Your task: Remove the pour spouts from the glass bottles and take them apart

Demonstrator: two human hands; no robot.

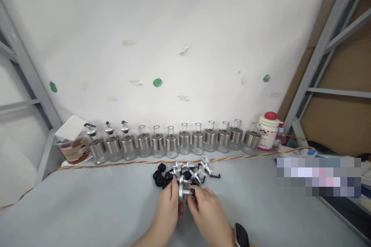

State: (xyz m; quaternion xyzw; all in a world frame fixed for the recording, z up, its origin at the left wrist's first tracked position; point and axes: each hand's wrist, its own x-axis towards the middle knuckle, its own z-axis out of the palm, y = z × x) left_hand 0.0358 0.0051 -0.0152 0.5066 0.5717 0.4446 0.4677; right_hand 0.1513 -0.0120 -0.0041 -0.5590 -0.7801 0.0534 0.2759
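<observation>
Near the front middle of the table, my left hand [168, 202] is closed on the wide disc end of a silver bottle pourer [184, 192]. The pourer lies sideways, its narrow tube pointing right. My right hand [207, 205] pinches a small black part [192, 191] at the tube's end; whether it is seated there I cannot tell. Just beyond my hands lies a pile of loose silver pourer spouts [177, 171] mixed with black pieces. Round black stoppers [159, 180] sit at its left, and a thin black lever [215, 176] at its right. My fingers partly hide the pile's near side.
Several glass bottles with steel bands [172, 142] stand along the wall; the three leftmost carry pourers [125, 128]. A lidded tub [75, 152] stands left, a white jar with red top [268, 133] right. A twisted red-yellow wire [133, 163] crosses the table [101, 204].
</observation>
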